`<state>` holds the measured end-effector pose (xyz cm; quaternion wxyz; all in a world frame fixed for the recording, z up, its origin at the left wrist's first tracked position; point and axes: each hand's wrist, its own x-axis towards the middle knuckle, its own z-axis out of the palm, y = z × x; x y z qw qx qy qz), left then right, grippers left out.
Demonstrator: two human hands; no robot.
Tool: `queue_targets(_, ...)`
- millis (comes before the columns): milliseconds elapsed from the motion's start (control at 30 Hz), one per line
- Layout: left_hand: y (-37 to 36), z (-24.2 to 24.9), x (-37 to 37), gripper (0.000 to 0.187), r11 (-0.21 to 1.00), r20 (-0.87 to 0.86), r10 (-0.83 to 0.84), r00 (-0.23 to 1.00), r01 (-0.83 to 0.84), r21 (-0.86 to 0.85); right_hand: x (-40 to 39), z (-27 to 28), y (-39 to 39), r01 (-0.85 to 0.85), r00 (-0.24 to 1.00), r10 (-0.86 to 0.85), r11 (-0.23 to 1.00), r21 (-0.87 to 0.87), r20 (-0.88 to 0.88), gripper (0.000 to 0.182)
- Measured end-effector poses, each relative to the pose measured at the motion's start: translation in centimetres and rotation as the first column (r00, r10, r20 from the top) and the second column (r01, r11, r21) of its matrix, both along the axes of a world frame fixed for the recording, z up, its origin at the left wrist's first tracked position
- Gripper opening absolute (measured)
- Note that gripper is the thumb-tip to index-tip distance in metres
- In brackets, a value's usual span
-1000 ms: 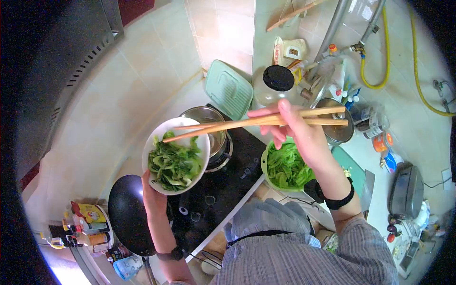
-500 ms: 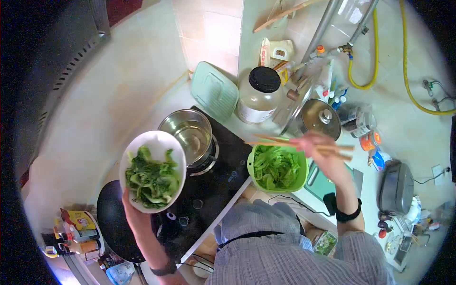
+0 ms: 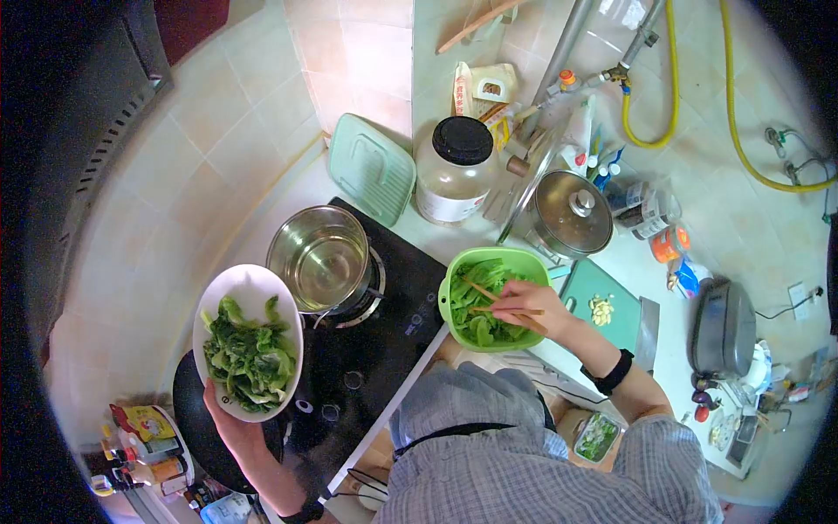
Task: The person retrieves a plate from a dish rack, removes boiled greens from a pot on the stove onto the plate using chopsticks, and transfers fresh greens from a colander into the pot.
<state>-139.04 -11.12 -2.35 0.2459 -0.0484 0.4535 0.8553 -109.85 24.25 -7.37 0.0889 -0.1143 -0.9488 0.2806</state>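
My left hand [image 3: 225,417] grips the near rim of a white oval bowl [image 3: 253,284], which holds dark, wilted leafy greens [image 3: 249,362]. The bowl is held over the left part of the stove, above a black wok [image 3: 188,419]. In my right hand [image 3: 528,307] is a pair of wooden chopsticks [image 3: 482,293], their tips apart among fresh light-green lettuce leaves [image 3: 476,327]. Those leaves sit in a green plastic basin [image 3: 445,301]. Between the bowl and the basin, a steel pot [image 3: 319,258] with clear liquid stands on a burner.
A green cutting board [image 3: 624,301] bears chopped pale pieces [image 3: 601,309] and lies beside a knife blade [image 3: 647,336]. Behind stand a large jar with a black lid [image 3: 458,179], a lidded pan [image 3: 572,214] and a light-green plastic lid [image 3: 371,166]. Several bottles [image 3: 144,458] crowd the lower left.
My right hand has lowered and moved left, bringing the chopsticks from above the basin's right side into the leaves. The view has shifted slightly; my left hand still holds the bowl.
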Motion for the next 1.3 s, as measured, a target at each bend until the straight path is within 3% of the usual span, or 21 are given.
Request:
queue_targets(133,-1.2,-0.6,-0.1,0.046,1.000,-0.035,0.001,0.999,-0.001,0.006,-0.4,-0.3,-0.2,-0.131,0.985,0.102,0.965,0.225,0.139,0.020)
queue_targets(267,-1.6,-0.3,0.4,0.047,0.999,-0.014,0.051,0.999,-0.052,-0.010,0.3,0.0,1.2,-0.220,0.958,0.158,0.940,0.260,0.237,0.021)
queue_targets(367,-2.4,-0.7,0.3,0.047,0.999,-0.017,0.035,0.999,-0.035,-0.004,1.8,1.5,2.0,-0.033,0.994,0.018,0.990,0.140,0.112,0.022)
queue_targets(400,-2.5,-0.7,0.4,0.047,0.998,-0.008,0.054,0.999,-0.054,-0.009,2.4,2.1,2.1,-0.040,0.993,0.024,0.989,0.141,0.114,0.022)
queue_targets(467,-2.8,-0.9,0.4,0.047,0.997,0.004,0.079,0.997,-0.079,-0.015,3.5,3.5,2.2,0.065,0.994,-0.058,0.994,0.086,-0.088,0.020)
queue_targets(500,-3.1,-1.2,0.3,0.046,0.998,-0.032,0.061,0.998,-0.062,-0.009,4.0,4.5,2.0,0.059,0.995,-0.051,0.994,0.087,-0.084,0.020)
queue_targets(567,-3.1,-1.3,0.3,0.046,0.999,-0.065,0.047,0.997,-0.047,-0.003,5.0,6.6,1.5,0.265,0.960,-0.268,0.963,-0.040,-0.083,0.018)
queue_targets(600,-2.9,-0.9,0.4,0.045,0.998,-0.039,0.068,0.997,-0.068,-0.004,5.6,7.2,1.5,0.263,0.961,-0.265,0.964,-0.038,-0.081,0.018)
queue_targets(700,-2.7,-1.0,0.1,0.045,0.998,-0.021,0.067,0.998,-0.066,0.016,6.6,8.2,1.4,0.452,0.877,-0.481,0.831,-0.325,-0.010,0.018)
queue_targets(733,-2.6,-1.0,0.1,0.045,0.998,-0.027,0.045,0.999,-0.044,0.037,6.7,8.2,1.5,0.453,0.876,-0.482,0.832,-0.321,-0.011,0.018)
queue_targets(800,-2.3,-0.8,0.3,0.045,0.997,-0.001,0.067,0.998,-0.066,0.041,7.0,8.1,1.7,0.492,0.802,-0.595,0.700,-0.517,-0.042,0.020)
queue_targets(867,-2.3,-0.8,0.4,0.045,0.994,0.023,0.101,0.995,-0.102,0.045,7.4,8.5,2.2,0.489,0.826,-0.562,0.748,-0.448,-0.037,0.023)
queue_targets(1067,-2.9,-0.8,0.6,0.044,0.993,0.024,0.068,0.997,-0.070,0.090,6.1,10.7,3.0,0.465,0.753,-0.638,0.689,-0.556,-0.160,0.028)
queue_targets(1100,-3.1,-0.9,0.7,0.044,0.988,0.051,0.145,0.988,-0.147,0.047,5.5,10.6,3.2,0.503,0.716,-0.680,0.660,-0.558,-0.159,0.032)
queue_targets(1200,-3.8,-1.3,0.7,0.044,0.995,-0.033,0.072,0.997,-0.069,0.073,2.6,11.2,3.7,0.434,0.726,-0.650,0.686,-0.584,-0.225,0.033)
queue_targets(1300,-4.1,-1.2,0.9,0.043,0.992,-0.016,0.105,0.994,-0.104,0.069,-2.3,12.9,2.3,0.336,0.767,-0.583,0.719,-0.608,-0.266,0.034)
